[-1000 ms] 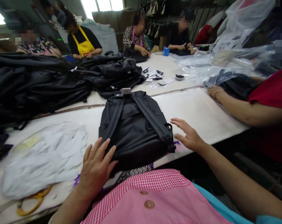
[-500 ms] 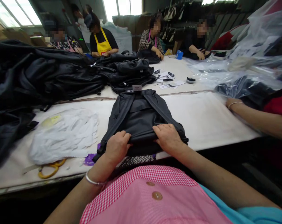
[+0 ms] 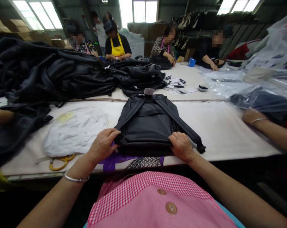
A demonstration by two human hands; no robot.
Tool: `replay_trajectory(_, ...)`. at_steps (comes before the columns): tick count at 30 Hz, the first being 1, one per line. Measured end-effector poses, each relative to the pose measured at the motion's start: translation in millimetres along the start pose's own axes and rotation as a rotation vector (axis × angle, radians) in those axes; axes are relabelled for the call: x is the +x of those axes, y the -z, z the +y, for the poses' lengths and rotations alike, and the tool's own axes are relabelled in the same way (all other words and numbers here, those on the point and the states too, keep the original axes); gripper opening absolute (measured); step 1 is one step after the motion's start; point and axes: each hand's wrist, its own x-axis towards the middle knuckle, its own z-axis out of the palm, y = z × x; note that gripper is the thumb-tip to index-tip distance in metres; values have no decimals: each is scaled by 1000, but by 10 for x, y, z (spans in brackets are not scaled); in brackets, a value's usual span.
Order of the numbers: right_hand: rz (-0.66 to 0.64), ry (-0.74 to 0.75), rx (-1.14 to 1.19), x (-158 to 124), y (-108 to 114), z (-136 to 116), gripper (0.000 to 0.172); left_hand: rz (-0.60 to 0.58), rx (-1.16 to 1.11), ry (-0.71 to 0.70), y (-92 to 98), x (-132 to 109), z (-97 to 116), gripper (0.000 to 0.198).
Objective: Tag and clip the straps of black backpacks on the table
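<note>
A black backpack point(image 3: 146, 128) lies on the pale table in front of me, its shoulder straps upward and its bottom edge towards me. A small grey tag point(image 3: 149, 91) stands out at its top end. My left hand point(image 3: 103, 143) grips the lower left corner, with thumb and fingers closed on the fabric. At the lower right part of the same edge, my right hand point(image 3: 182, 146) is closed on the backpack, its fingertips partly hidden. One loose strap end rests on the table just beyond my right hand.
Left of the backpack lies a heap of white strips point(image 3: 74, 131), with yellow-handled scissors point(image 3: 59, 163) partly under it. Black bags point(image 3: 50, 72) are piled behind. Paper tags point(image 3: 177, 85) and clear plastic point(image 3: 228, 77) lie farther back. Co-workers' hands reach in at both sides.
My hands have moved apart along the backpack's bottom edge, the left one out to the corner. The lower part looks flatter and wider. The view has shifted, and another person's hand appears at left.
</note>
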Motion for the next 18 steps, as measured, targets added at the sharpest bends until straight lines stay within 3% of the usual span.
replay_trajectory(3,-8,21,20,9,35,3,5,64,-45,60,142,-154,-135,35)
replay_trajectory(6,-44,40,60,2,113,-24,10,68,-107,14,223,-168,-31,39)
replay_trajectory(11,-24,48,269,-16,295,-17,35,-42,-273,-137,238,70,158,33)
replay_trajectory(14,-25,-17,399,50,404,13,27,-120,-299,-157,186,234,161,26)
replay_trajectory(18,-145,-36,380,309,503,-69,23,-145,-246,-127,83,421,230,24)
